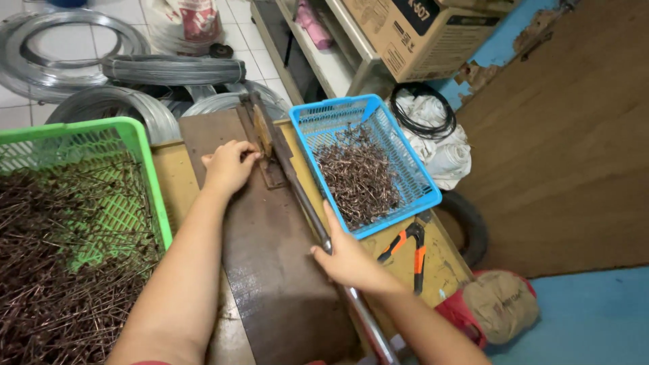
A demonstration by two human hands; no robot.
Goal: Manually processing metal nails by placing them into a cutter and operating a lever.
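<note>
A dark metal plate (270, 270) lies on a wooden bench, with a long lever bar (304, 196) hinged at a rusty bending jig (265, 138) at its far end. My left hand (228, 165) rests on the plate beside the jig, fingers curled against it; whether it pinches a wire piece I cannot tell. My right hand (348, 257) grips the lever bar partway down its length. On the left, a green basket (145, 162) holds straight brown wire pieces (61, 270). A blue basket (419, 169) on the right holds bent wire pieces (358, 179).
Orange-handled pliers (412, 250) lie on the bench near the blue basket. Coils of steel wire (172, 69) sit on the tiled floor beyond. A cardboard box (422, 30) stands on shelving, white cloth bundles (446, 145) and a brown wall at right.
</note>
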